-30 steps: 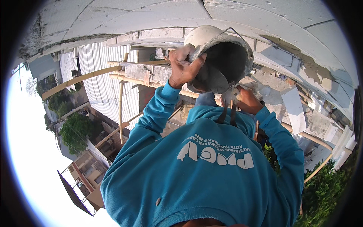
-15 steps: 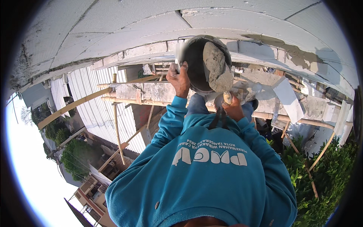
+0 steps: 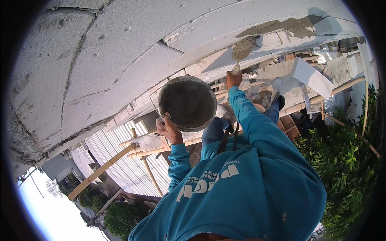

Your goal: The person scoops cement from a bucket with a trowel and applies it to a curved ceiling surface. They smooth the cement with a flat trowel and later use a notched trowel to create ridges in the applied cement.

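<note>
Gripping one round bucket [image 3: 187, 103] by its near rim, your left hand [image 3: 168, 129] is closed on it and holds it up just left of the scene's middle; the inside is coated with grey mortar. Your right hand [image 3: 233, 78] is stretched farther out, to the right of the bucket, fingers wrapped around the handle of one trowel [image 3: 242, 52]. The blade carries a lump of grey mortar and touches the white block wall [image 3: 120, 48], where a smear of wet mortar [image 3: 289, 26] runs off to the right along a joint. Both your arms wear one blue long-sleeved shirt [image 3: 249, 184]. Below the wall you can count several bamboo poles [image 3: 100, 170] of scaffolding, one slanting down to the left. One corrugated roof [image 3: 120, 160] lies beneath them, and green bushes [image 3: 345, 160] fill the right side.
</note>
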### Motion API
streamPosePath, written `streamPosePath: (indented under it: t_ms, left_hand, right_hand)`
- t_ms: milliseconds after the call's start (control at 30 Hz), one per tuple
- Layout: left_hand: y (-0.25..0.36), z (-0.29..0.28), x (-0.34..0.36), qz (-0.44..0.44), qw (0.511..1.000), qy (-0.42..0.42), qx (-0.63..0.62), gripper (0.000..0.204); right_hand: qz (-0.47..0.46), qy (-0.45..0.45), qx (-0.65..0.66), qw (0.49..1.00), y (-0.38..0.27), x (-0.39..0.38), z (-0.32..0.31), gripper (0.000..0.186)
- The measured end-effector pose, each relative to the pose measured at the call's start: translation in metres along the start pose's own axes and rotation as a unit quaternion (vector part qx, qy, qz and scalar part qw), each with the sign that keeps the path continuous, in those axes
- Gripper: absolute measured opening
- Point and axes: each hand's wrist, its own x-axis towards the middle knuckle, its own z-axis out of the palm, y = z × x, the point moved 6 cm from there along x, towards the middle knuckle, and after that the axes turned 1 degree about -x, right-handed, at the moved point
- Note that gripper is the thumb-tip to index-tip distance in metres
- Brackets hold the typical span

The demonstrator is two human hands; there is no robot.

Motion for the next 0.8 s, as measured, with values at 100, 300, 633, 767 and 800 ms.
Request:
streamPosePath:
  t_ms: [100,300,633,767,800]
  left_hand:
    - [0.012,-0.056,0.003,0.018,0.996,0.054,0.069,0.039]
    - [0.009,-0.147,0.005,0.096,0.989,0.085,0.076,0.040]
    - [-0.005,-0.210,-0.013,0.011,0.980,0.167,0.107,0.037]
    - [-0.007,-0.208,-0.016,0.005,0.979,0.167,0.116,0.035]
    - [-0.010,-0.209,-0.017,-0.009,0.979,0.173,0.108,0.034]
  right_hand:
    - [0.128,0.008,-0.032,0.991,-0.053,-0.025,0.059,0.042]
    - [0.104,0.076,-0.024,0.991,-0.100,-0.031,0.059,0.047]
    - [0.029,0.075,0.007,0.997,-0.128,-0.084,0.057,0.050]
    - [0.096,0.060,0.018,0.993,-0.128,-0.105,0.080,0.048]
    - [0.114,0.049,0.013,0.992,-0.130,-0.110,0.091,0.047]
